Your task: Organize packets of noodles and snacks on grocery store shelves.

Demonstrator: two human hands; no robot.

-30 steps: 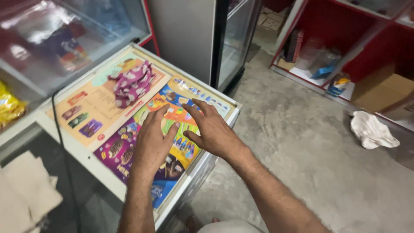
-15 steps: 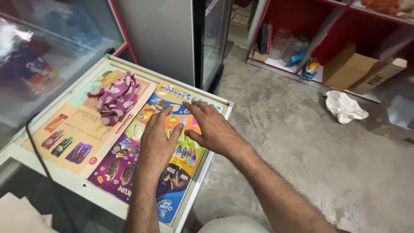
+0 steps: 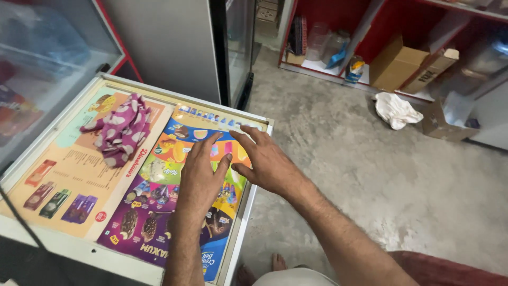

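Head view, only one angle. Both hands are lying flat, palms down, on the right-hand lid (image 3: 174, 222) of the chest freezer (image 3: 248, 212), centre to lower centre of the frame. Left hand (image 3: 201, 180) is spreading its fingers over the colourful ice-cream poster, forearm coming up from the bottom edge. Right hand (image 3: 264, 161) is sitting just beside it, fingers open and fanned toward the far edge of the lid, thumb nearly touching the left hand's index finger. Neither hand is gripping anything; both are open and pressing on the surface.

My read on doing this well: keep the palms flat, load both hands evenly, push along the lid's track, not across it, so the panel is not racking in its frame.

Lid's long axis is running from lower left to upper right of the frame, near end by the person, far end toward the tall fridge (image 3: 174, 47) at top centre. Poster print is facing away from the person.

Pink spotted cloth (image 3: 121, 130) is lying bunched on the neighbouring tan lid (image 3: 63, 180), left of centre, well apart from both hands. White rag (image 3: 396, 110) is lying on the concrete floor (image 3: 370, 175), upper right, in front of red shelving (image 3: 391, 32).
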